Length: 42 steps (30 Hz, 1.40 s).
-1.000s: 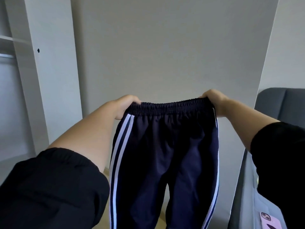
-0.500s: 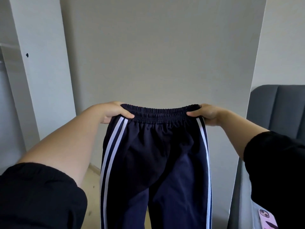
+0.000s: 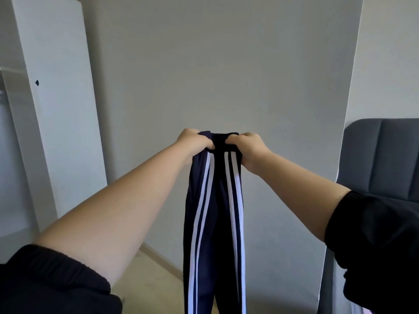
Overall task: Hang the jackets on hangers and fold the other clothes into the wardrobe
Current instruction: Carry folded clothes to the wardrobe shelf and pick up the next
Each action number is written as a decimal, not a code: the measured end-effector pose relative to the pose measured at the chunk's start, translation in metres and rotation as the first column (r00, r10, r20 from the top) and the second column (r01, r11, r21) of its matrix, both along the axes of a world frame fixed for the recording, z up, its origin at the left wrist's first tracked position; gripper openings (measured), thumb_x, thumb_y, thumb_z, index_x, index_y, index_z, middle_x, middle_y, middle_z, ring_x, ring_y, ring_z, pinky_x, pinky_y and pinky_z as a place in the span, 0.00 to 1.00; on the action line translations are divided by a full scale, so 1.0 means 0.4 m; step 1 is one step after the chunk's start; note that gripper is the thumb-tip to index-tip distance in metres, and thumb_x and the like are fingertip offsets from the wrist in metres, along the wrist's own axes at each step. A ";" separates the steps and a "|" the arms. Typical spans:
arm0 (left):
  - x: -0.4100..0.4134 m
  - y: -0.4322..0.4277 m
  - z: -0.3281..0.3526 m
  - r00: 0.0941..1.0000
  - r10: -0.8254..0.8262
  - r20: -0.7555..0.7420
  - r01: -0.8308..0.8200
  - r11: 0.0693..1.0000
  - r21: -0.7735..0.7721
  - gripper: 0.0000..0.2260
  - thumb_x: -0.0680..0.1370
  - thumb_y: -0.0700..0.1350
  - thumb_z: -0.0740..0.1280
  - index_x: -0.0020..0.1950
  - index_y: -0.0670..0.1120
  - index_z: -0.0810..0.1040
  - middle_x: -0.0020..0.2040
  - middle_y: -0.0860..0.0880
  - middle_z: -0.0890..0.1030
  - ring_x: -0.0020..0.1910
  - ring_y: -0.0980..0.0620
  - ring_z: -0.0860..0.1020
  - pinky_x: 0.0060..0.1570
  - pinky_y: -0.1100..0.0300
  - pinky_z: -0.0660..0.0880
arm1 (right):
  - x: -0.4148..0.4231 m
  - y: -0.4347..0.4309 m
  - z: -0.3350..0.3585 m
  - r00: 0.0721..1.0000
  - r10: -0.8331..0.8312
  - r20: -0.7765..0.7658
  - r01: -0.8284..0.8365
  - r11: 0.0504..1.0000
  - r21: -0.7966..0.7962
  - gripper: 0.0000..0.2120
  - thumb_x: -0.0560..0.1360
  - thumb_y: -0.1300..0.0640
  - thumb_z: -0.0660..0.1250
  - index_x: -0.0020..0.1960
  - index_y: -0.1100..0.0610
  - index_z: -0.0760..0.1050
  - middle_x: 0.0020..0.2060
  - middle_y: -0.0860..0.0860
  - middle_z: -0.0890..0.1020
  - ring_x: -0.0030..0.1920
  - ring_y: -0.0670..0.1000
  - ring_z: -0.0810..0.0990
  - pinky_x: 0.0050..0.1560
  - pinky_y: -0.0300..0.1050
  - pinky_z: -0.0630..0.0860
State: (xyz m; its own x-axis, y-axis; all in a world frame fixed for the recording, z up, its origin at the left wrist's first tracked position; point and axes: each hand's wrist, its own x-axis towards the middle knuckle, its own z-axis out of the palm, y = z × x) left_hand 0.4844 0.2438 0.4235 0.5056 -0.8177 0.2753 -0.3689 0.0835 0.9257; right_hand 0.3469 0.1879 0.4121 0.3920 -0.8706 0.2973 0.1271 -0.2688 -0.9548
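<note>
Head | left hand (image 3: 192, 142), right hand (image 3: 249, 148): fingers (image 3: 205, 145) clenched on track pants (image 3: 213, 223) waistband (image 3: 223, 135) | legs hanging below

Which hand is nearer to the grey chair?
Right. The right hand grips the trousers to the left of the grey chair, apart from it; the left hand grips them farther left.

L hand (image 3: 195, 141) & R hand (image 3: 248, 146) fisted on trousers (image 3: 213, 223), close together, arms outstretched.

The left hand (image 3: 194, 141) and right hand (image 3: 249, 146) grip the gathered elastic waistband of navy track trousers with white side stripes (image 3: 214, 214), held in midair, legs hanging together before a grey wall (image 3: 215, 64). A grey padded chair (image 3: 383, 155) stands right.
</note>
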 end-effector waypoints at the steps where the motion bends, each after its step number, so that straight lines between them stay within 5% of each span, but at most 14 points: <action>1: 0.000 0.003 -0.001 0.996 -0.078 -0.042 0.078 0.997 0.004 0.13 0.68 0.30 0.65 0.52 0.34 0.79 0.49 0.39 0.82 0.51 0.41 0.81 0.55 0.52 0.78 | -0.006 -0.004 -0.004 0.999 0.025 0.024 -0.026 0.999 0.034 0.03 0.73 0.67 0.66 0.41 0.64 0.73 0.42 0.60 0.79 0.44 0.60 0.80 0.50 0.55 0.78; 6: -0.005 0.018 -0.021 0.882 -0.446 -0.151 0.449 0.893 -0.015 0.21 0.74 0.24 0.49 0.57 0.35 0.77 0.56 0.40 0.79 0.56 0.47 0.77 0.62 0.56 0.73 | -0.034 -0.026 -0.032 0.989 0.107 0.105 -0.113 0.992 0.053 0.04 0.75 0.70 0.65 0.50 0.69 0.76 0.47 0.63 0.79 0.45 0.61 0.80 0.54 0.54 0.78; 10: -0.017 0.016 -0.050 0.961 -0.276 0.012 0.276 0.958 -0.082 0.15 0.78 0.27 0.60 0.63 0.36 0.76 0.58 0.41 0.80 0.51 0.50 0.80 0.54 0.63 0.77 | -0.054 -0.029 -0.041 0.970 0.223 0.094 -0.227 0.973 0.036 0.11 0.77 0.70 0.61 0.57 0.70 0.76 0.53 0.66 0.80 0.49 0.61 0.81 0.54 0.52 0.79; 13: -0.030 0.016 -0.060 0.984 -0.171 0.054 0.179 0.964 -0.198 0.14 0.73 0.28 0.69 0.57 0.38 0.80 0.52 0.41 0.81 0.41 0.53 0.81 0.43 0.68 0.79 | -0.073 -0.021 -0.038 0.950 0.312 0.024 -0.311 0.950 -0.018 0.14 0.76 0.73 0.59 0.59 0.68 0.76 0.53 0.64 0.80 0.50 0.59 0.82 0.50 0.47 0.80; 19: -0.060 0.006 -0.046 0.972 0.043 0.231 0.004 0.980 -0.201 0.12 0.67 0.38 0.78 0.47 0.42 0.80 0.41 0.48 0.81 0.35 0.50 0.83 0.46 0.56 0.81 | -0.093 -0.017 -0.046 0.927 0.374 -0.032 -0.375 0.924 -0.073 0.23 0.70 0.76 0.66 0.64 0.66 0.71 0.57 0.63 0.80 0.58 0.61 0.80 0.60 0.50 0.76; 25: -0.075 0.011 -0.037 0.923 0.052 0.381 -0.009 0.993 -0.115 0.12 0.67 0.44 0.79 0.45 0.44 0.80 0.38 0.51 0.82 0.37 0.51 0.83 0.47 0.58 0.80 | -0.094 -0.024 -0.057 0.984 0.154 -0.093 -0.165 0.977 -0.132 0.25 0.67 0.79 0.65 0.60 0.63 0.71 0.48 0.62 0.81 0.50 0.62 0.82 0.53 0.54 0.79; 28: -0.058 0.019 -0.016 0.841 0.052 0.539 -0.004 0.996 -0.090 0.14 0.69 0.48 0.77 0.52 0.49 0.81 0.47 0.56 0.79 0.50 0.53 0.78 0.48 0.64 0.73 | -0.107 -0.035 -0.055 0.982 0.187 -0.016 -0.187 0.982 -0.039 0.21 0.70 0.78 0.60 0.60 0.63 0.69 0.45 0.61 0.80 0.44 0.59 0.82 0.45 0.48 0.80; 31: -0.042 0.026 0.008 0.804 -0.140 0.579 0.111 0.990 0.086 0.32 0.71 0.50 0.75 0.72 0.52 0.67 0.68 0.57 0.70 0.69 0.56 0.67 0.63 0.63 0.64 | -0.119 -0.038 -0.057 0.954 0.300 0.030 -0.299 0.954 -0.015 0.17 0.72 0.78 0.57 0.55 0.65 0.74 0.43 0.59 0.81 0.39 0.55 0.83 0.40 0.44 0.80; 33: -0.037 0.035 0.022 0.792 -0.321 0.519 0.216 0.943 0.252 0.32 0.73 0.50 0.74 0.74 0.50 0.65 0.72 0.55 0.68 0.70 0.57 0.67 0.66 0.64 0.63 | -0.127 -0.041 -0.060 0.934 0.355 0.047 -0.354 0.935 -0.025 0.18 0.73 0.78 0.55 0.52 0.63 0.77 0.42 0.57 0.83 0.40 0.53 0.84 0.41 0.43 0.80; 38: -0.045 0.045 0.035 0.694 -0.462 0.552 0.162 0.848 0.505 0.18 0.69 0.53 0.76 0.57 0.52 0.78 0.54 0.54 0.82 0.54 0.54 0.80 0.57 0.56 0.77 | -0.130 -0.056 -0.070 0.934 0.356 0.035 -0.356 0.934 -0.017 0.16 0.75 0.75 0.59 0.59 0.66 0.76 0.49 0.61 0.82 0.46 0.56 0.83 0.45 0.44 0.81; 42: -0.056 0.041 0.023 0.719 -0.456 0.524 0.114 0.821 0.559 0.21 0.65 0.55 0.78 0.53 0.49 0.80 0.48 0.50 0.84 0.47 0.49 0.83 0.50 0.50 0.81 | -0.130 -0.064 -0.085 0.974 0.228 0.012 -0.228 0.973 -0.035 0.12 0.75 0.69 0.67 0.58 0.61 0.74 0.37 0.55 0.84 0.34 0.50 0.83 0.35 0.40 0.79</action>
